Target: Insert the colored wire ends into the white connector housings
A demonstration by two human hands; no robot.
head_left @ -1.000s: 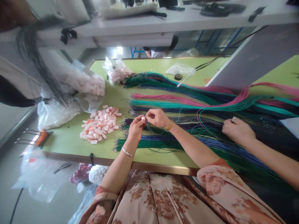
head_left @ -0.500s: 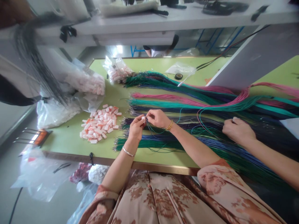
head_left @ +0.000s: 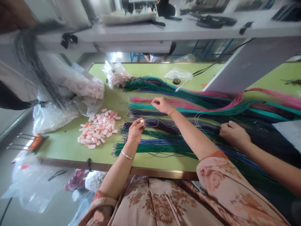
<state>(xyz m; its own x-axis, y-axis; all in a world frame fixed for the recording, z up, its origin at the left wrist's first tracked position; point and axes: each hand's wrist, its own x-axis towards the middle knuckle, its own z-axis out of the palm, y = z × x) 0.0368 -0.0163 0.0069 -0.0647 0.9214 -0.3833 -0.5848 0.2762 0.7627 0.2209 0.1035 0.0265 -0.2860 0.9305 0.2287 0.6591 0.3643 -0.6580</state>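
Observation:
My left hand point(head_left: 136, 130) pinches a small white connector point(head_left: 142, 122), from which thin wires trail to the right. My right hand point(head_left: 162, 104) is over the pink wires point(head_left: 183, 104) and turquoise wires point(head_left: 145, 107), apart from the connector, with its fingers closed; what they hold, if anything, is too small to make out. Bundles of dark purple wires point(head_left: 164, 126), green wires point(head_left: 150, 148) and blue wires point(head_left: 162, 142) lie across the table, their metal-tipped ends at the left. Left of them is a pile of white and orange connectors point(head_left: 100, 128).
Another person's hand point(head_left: 234, 133) rests over the wires at the right. Plastic bags of connectors point(head_left: 91, 88) stand at the left. An orange rack with prongs point(head_left: 35, 143) is at the table's left corner. A shelf point(head_left: 131, 33) spans above, with a slanted panel point(head_left: 244, 66) below.
My right hand has moved up and away from the connector, over the pink wires. My left hand still holds the connector. The whole view has shifted slightly.

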